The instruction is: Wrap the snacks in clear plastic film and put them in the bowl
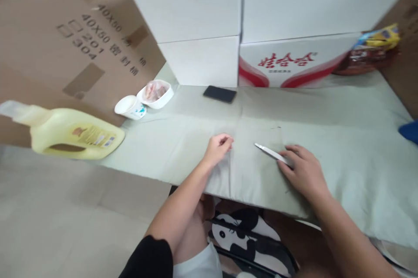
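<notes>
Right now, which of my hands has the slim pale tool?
Your right hand, which grips one end of the slim pale tool; your left hand is apart from it, fingers curled.

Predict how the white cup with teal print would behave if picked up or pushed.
The white cup is probably light for its size, as it looks like thin paper; its contents can't be made out. It would likely tip if pushed near the rim, since it narrows toward the base. On its side, it might roll, given its round rim.
</notes>
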`<state>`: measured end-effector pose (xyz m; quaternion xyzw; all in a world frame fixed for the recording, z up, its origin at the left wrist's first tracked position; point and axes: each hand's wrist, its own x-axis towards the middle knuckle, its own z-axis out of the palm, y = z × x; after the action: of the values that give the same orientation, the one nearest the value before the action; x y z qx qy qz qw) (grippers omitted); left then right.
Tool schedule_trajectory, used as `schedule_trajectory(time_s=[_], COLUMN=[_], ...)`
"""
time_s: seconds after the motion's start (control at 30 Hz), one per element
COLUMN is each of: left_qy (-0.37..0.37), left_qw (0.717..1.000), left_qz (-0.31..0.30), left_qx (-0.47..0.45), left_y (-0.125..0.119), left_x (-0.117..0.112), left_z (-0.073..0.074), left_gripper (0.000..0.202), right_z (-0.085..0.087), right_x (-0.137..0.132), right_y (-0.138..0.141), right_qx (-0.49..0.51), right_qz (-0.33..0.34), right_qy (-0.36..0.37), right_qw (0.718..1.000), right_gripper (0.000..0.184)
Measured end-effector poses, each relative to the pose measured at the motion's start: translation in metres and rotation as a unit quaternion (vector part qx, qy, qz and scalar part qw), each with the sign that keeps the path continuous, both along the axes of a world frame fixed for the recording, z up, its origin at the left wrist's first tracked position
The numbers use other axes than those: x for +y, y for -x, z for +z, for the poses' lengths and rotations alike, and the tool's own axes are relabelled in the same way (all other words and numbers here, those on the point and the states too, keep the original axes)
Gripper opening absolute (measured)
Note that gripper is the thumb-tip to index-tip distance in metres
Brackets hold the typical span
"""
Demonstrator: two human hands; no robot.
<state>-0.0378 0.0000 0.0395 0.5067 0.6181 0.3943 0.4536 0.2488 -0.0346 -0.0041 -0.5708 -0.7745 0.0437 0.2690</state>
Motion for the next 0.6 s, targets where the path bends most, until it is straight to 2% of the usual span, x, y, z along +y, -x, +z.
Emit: schedule_trajectory(time_s=[0.07, 0.17, 0.23, 0.27, 0.33, 0.43, 0.5, 0.53, 0.6], left_qy=[-0.007, -0.026, -0.041, -0.047, -0.041, 0.02, 0.065, 0.074, 0.052], left_qw=[0.999, 0.993, 0.992, 0.993, 0.996, 0.999, 0.997, 0.997, 0.998], left_qz=[-0.008, 0.051, 0.074, 0.078, 0.077, 0.043, 0.011, 0.0, -0.009], left_qx=[-0.05, -0.1, -0.097, -0.08, -0.034, 0.024, 0.044, 0.036, -0.025], left_y=[0.011, 0.03, 0.046, 0.055, 0.07, 0.086, 0.091, 0.091, 0.091], left_x=[0.0, 0.001, 0.001, 0.002, 0.002, 0.006, 0.01, 0.011, 0.013], left_z=[0.0, 0.005, 0.01, 0.012, 0.015, 0.016, 0.014, 0.011, 0.005], left_gripper=[0.022, 0.021, 0.019, 0.019, 0.02, 0.023, 0.022, 0.02, 0.011], right_z=[0.002, 0.018, 0.039, 0.053, 0.082, 0.112, 0.118, 0.117, 0.109], right_x=[0.002, 0.019, 0.038, 0.049, 0.073, 0.109, 0.13, 0.14, 0.156], right_y=[0.002, 0.021, 0.053, 0.076, 0.138, 0.259, 0.343, 0.383, 0.453], right_qx=[-0.031, -0.099, -0.102, -0.085, -0.035, -0.018, -0.053, -0.078, -0.122], right_qz=[-0.025, -0.099, -0.106, -0.073, 0.039, 0.214, 0.316, 0.342, 0.35], right_qy=[-0.011, -0.032, -0.065, -0.079, -0.092, -0.046, 0.013, 0.042, 0.08], right_qw=[0.999, 0.99, 0.987, 0.991, 0.994, 0.976, 0.947, 0.936, 0.925], right_gripper=[0.029, 0.035, 0.035, 0.034, 0.035, 0.04, 0.051, 0.059, 0.072])
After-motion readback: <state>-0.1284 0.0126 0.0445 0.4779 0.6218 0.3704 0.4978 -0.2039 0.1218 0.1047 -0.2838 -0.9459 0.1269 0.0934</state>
